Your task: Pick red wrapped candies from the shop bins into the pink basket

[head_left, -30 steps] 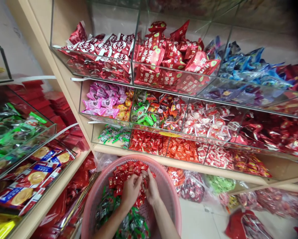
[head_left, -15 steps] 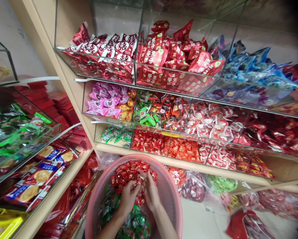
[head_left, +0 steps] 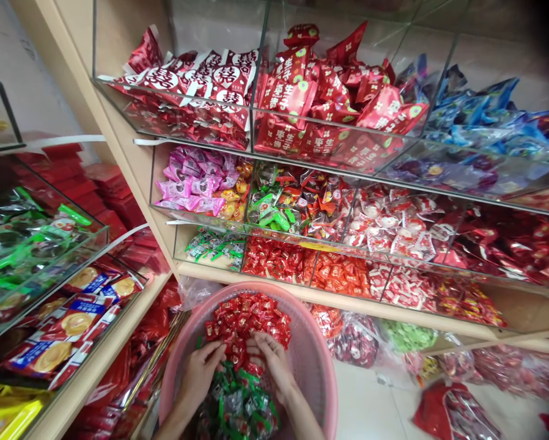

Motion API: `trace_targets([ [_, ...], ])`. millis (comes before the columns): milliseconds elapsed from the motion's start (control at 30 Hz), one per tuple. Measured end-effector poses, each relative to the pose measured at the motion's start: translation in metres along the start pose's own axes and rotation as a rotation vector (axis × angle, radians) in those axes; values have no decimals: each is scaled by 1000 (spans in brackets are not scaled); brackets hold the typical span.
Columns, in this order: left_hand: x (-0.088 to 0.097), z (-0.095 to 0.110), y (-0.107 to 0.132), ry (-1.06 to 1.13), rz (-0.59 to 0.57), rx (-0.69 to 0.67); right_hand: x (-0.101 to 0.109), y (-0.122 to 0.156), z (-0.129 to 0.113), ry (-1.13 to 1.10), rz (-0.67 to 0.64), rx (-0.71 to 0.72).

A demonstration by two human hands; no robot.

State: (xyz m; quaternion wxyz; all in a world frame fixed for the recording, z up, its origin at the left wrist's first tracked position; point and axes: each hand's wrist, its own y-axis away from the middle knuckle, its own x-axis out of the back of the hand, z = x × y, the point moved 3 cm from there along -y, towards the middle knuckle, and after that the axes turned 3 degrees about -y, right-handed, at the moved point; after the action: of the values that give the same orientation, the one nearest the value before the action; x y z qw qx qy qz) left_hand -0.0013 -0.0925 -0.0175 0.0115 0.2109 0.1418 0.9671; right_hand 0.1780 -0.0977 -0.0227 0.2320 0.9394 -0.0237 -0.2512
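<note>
Pink plastic basket (head_left: 312,360): sits below the bottom shelf, with a perforated wall, holding two kinds of sweets.
Red-wrapped sweets (head_left: 251,315): lie heaped in the far half of the basket, beyond and between the hands.
Green-and-clear-wrapped sweets (head_left: 238,400): lie in the near half, between the forearms, touching the red heap.
Left hand (head_left: 201,370): reaches into the basket beside the left edge of the red heap, bending the fingers, with thumb and forefinger tips close together; cannot tell whether pinching a sweet.
Right hand (head_left: 274,363): lies over the near right part of the red heap, curling the fingers in among the sweets; cannot tell whether grasping any or only touching.
Bottom shelf row: shows, left to right, small green packets (head_left: 214,244), red sweets (head_left: 274,258), orange sweets (head_left: 338,275) and red-and-white sweets (head_left: 403,290).
Middle shelf row: includes pink-purple packets (head_left: 192,177) at the far left.
Top shelf row: carries red packets with white lettering (head_left: 288,91) and blue packets (head_left: 480,116).
Left-side shelf: holds biscuit packs (head_left: 75,321) near a yellow packet (head_left: 13,403).
</note>
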Motion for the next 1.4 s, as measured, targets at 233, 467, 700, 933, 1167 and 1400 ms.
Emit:
trace_targets([
  [233,-6,18,-27,-449,94,-468,7,-4,3,12,29,43],
  [467,-36,9,-42,-733,90,-633,14,-7,7,27,49,24],
  [700,-41,12,-45,-869,163,-723,11,-7,11,42,47,10],
  [933,-48,5,-43,-922,214,-836,7,-5,10,109,39,32],
  [1167,20,21,-60,-952,467,-617,0,-26,-82,460,-6,368],
  [1400,47,5,-80,-995,282,-188,-23,-106,-172,1072,210,813],
])
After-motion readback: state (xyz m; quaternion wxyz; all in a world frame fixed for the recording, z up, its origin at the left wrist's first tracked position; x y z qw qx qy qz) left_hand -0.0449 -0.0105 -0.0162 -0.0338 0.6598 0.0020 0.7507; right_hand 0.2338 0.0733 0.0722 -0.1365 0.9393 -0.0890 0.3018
